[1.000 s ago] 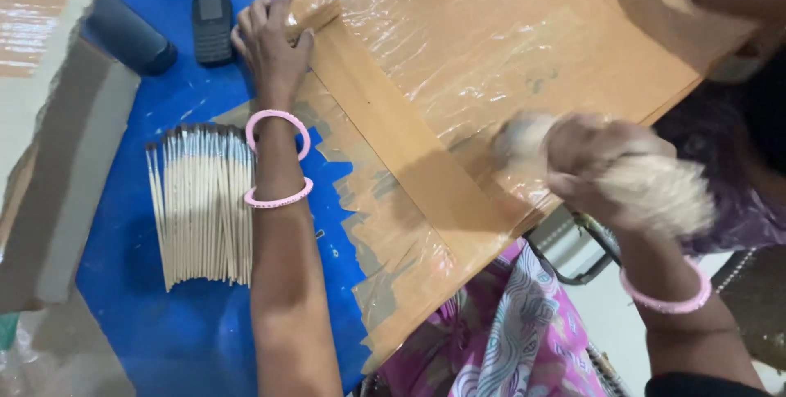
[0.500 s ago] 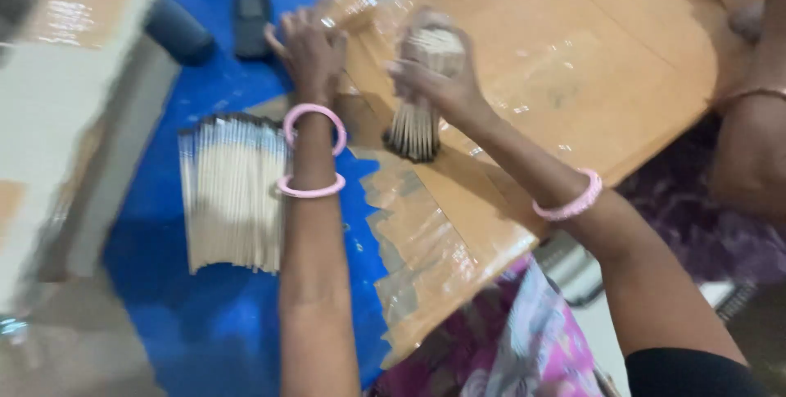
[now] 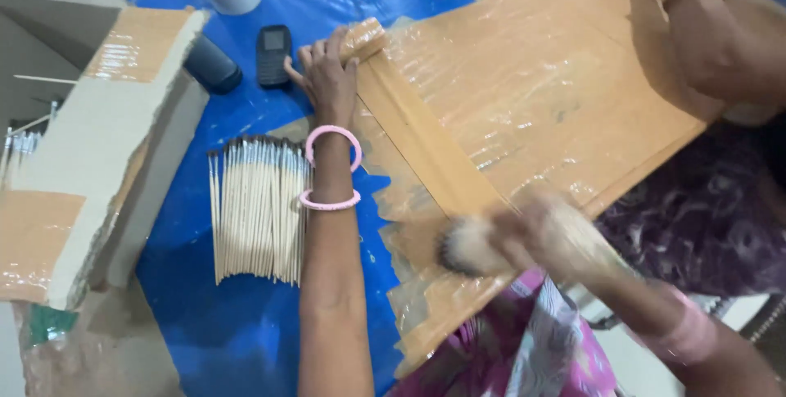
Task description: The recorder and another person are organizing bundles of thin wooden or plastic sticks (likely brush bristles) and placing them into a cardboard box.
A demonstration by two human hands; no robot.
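Since the earlier frame, the right hand [image 3: 557,237] has swept its bundle of sticks [image 3: 471,245] from the far end of the cardboard board [image 3: 532,94], beside the left hand, down to the near edge; the left hand [image 3: 327,78] has not shifted.

Left to right:

1. Flat row of sticks [image 3: 255,209] on the blue sheet [image 3: 205,340]: one row, too many to count. It lies just left of the left forearm, long axes running toward and away from the person, dark tips at the far end.
2. Left-hand grip: pressed flat on the far-left corner of the board, grasping nothing. Two pink bangles [image 3: 332,172] on the wrist.
3. Right-hand grip: clenched around the one bundle, blurred by motion; long axis roughly left-right, free end pointing left toward the row. The left hand is nearer the row.

One mobile phone [image 3: 273,53] lies beyond the left-hand grip.
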